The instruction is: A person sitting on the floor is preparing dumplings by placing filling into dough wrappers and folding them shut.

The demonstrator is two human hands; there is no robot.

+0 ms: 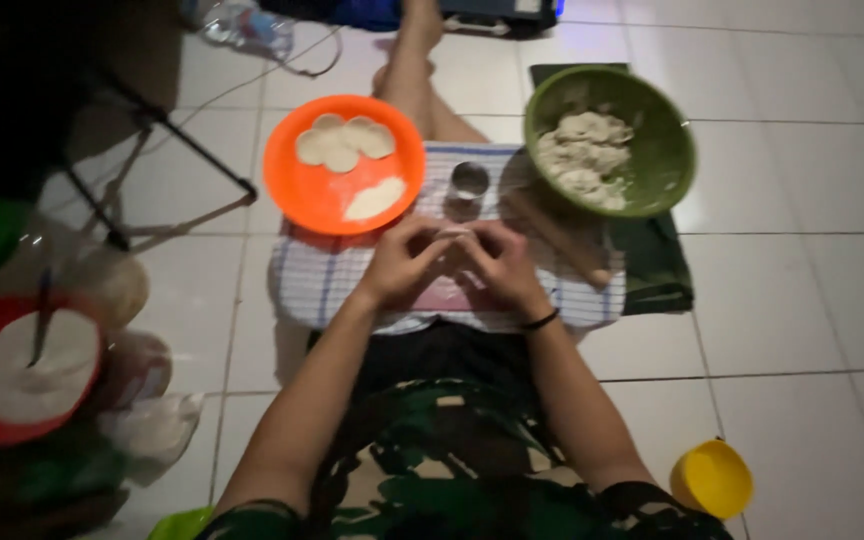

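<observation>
Both hands met over a checked cloth [322, 285] on the floor, the left hand [404, 262] and right hand [500, 265] pinching a small pale piece of dough [452, 236] between their fingertips. Just beyond stood a metal ring cutter [469, 181], an orange plate [312, 195] far left, a green bowl [667, 150] far right.

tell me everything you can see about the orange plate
The orange plate is round, shallow and looks like plastic, with a raised rim. It lies flat, its lower edge resting on the striped cloth, the rest over the white tiled floor, ahead and left of the person's hands. On it lie pale dough pieces: a few overlapping round discs near the top and one folded half-moon piece lower right. Neither hand touches it.
</observation>
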